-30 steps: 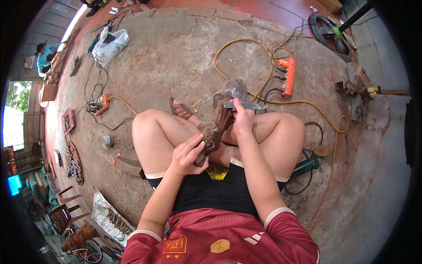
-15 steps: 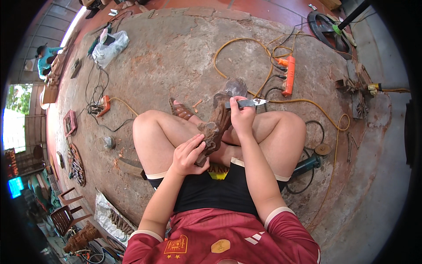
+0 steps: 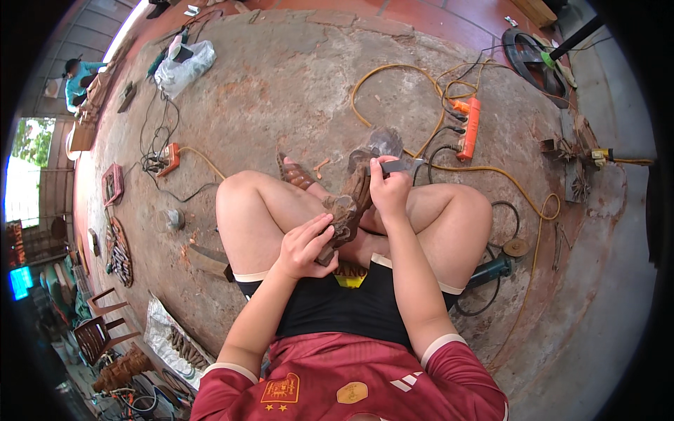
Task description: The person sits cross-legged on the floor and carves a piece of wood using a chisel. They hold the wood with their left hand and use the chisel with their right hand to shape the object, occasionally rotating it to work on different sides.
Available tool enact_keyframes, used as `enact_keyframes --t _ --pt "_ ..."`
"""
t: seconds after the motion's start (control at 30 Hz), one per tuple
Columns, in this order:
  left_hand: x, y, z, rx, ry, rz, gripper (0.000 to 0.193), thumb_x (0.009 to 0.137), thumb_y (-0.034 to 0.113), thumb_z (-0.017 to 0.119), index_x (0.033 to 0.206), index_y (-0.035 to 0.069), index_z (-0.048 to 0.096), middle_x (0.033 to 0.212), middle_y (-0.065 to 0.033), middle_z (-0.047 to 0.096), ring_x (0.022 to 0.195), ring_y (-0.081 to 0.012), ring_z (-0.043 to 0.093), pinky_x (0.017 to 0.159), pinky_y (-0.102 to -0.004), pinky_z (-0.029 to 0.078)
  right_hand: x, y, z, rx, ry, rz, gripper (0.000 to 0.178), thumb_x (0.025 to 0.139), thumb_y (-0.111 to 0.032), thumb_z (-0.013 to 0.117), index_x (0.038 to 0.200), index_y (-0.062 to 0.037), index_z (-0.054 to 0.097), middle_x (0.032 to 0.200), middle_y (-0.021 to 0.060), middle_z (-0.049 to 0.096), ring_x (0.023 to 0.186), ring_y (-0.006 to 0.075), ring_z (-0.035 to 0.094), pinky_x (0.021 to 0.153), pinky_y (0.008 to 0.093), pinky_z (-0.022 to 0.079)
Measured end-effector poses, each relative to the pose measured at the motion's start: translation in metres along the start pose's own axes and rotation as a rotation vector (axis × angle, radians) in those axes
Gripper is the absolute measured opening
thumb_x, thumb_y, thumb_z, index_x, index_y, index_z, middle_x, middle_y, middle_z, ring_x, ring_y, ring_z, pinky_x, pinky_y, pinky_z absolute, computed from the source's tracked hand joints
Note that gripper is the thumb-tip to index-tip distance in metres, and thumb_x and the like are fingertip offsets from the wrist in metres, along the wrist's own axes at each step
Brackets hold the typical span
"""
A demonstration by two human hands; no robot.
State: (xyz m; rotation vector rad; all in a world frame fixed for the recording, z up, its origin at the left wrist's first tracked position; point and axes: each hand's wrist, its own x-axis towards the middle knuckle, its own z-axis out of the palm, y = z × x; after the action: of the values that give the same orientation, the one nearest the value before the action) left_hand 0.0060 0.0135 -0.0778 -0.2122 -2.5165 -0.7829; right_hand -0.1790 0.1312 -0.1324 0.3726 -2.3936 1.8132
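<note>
A long, knobbly piece of carved brown wood [image 3: 344, 210] lies slanted across my lap, between my crossed legs. My left hand [image 3: 307, 244] is closed round its near end, fingers on top. Against its far part, my right hand [image 3: 390, 189] pinches a flat grey blade [image 3: 397, 166], with the thumb pressed on it. The blade's edge lies at the wood; whether it touches is hard to tell. Just beyond the wood's far end is a greyish, partly see-through round object [image 3: 385, 142], its kind unclear. My sandalled foot [image 3: 298, 174] shows left of the wood.
An orange power strip [image 3: 469, 130] with a yellow cord lies ahead right, another orange socket block [image 3: 168, 160] at left. A green power tool [image 3: 491, 270] is by my right knee. A plastic bag [image 3: 186, 68] lies far left. A person [image 3: 78, 83] sits beyond.
The grey blade has turned in my right hand, and its bright tip shows less. My left hand keeps its hold on the wood. The whole view has shifted slightly.
</note>
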Motion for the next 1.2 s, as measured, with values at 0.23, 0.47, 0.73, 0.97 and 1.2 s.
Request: enact_keyframes --t 0.23,0.47,0.73,0.97,1.2 --pt "0.002 -0.001 0.000 -0.013 0.012 -0.009 0.050 0.057 0.012 0.076 0.103 -0.002 0.062 0.112 -0.0237 0.066 0.099 -0.0393 0.069 0.083 -0.0430 0.058 -0.004 0.016 0.005 0.162 -0.035 0.279 0.020 0.089 -0.018 0.071 0.084 0.0011 0.068 0.072 0.0095 0.068 0.064 0.0158 0.064 0.060 0.0313 0.050" --pt "0.001 -0.003 0.001 -0.014 0.043 0.002 0.051 0.057 0.012 0.076 0.104 -0.002 0.062 0.111 -0.0238 0.066 0.098 -0.0392 0.069 0.083 -0.0432 0.059 -0.005 0.023 0.013 0.683 0.012 0.602 0.012 0.091 -0.011 0.068 0.090 0.0012 0.069 0.084 0.0027 0.067 0.076 0.0104 0.059 0.059 0.0257 0.046" --pt "0.000 -0.002 0.003 0.001 0.033 0.016 0.052 0.057 0.013 0.076 0.105 -0.001 0.062 0.111 -0.0231 0.067 0.097 -0.0387 0.070 0.083 -0.0429 0.059 0.002 0.029 -0.004 0.569 0.047 0.713 0.020 0.092 -0.017 0.069 0.091 0.0033 0.070 0.078 0.0027 0.065 0.065 0.0083 0.055 0.056 0.0264 0.043" --pt "-0.002 0.000 0.003 0.028 0.077 -0.014 0.046 0.059 0.015 0.076 0.101 -0.001 0.065 0.112 -0.0201 0.068 0.097 -0.0341 0.070 0.080 -0.0383 0.059 -0.004 0.029 0.000 0.215 0.010 0.342 0.022 0.089 -0.019 0.071 0.090 0.0024 0.071 0.076 0.0054 0.067 0.070 0.0115 0.060 0.064 0.0300 0.049" --pt "-0.007 -0.010 -0.002 -0.016 0.181 -0.011 0.054 0.061 0.021 0.079 0.109 0.001 0.065 0.116 -0.0199 0.066 0.095 -0.0327 0.070 0.077 -0.0379 0.060 -0.007 0.002 -0.004 0.060 -0.170 0.299 0.023 0.092 -0.020 0.068 0.093 0.0026 0.070 0.084 0.0067 0.070 0.079 0.0148 0.063 0.075 0.0323 0.052"
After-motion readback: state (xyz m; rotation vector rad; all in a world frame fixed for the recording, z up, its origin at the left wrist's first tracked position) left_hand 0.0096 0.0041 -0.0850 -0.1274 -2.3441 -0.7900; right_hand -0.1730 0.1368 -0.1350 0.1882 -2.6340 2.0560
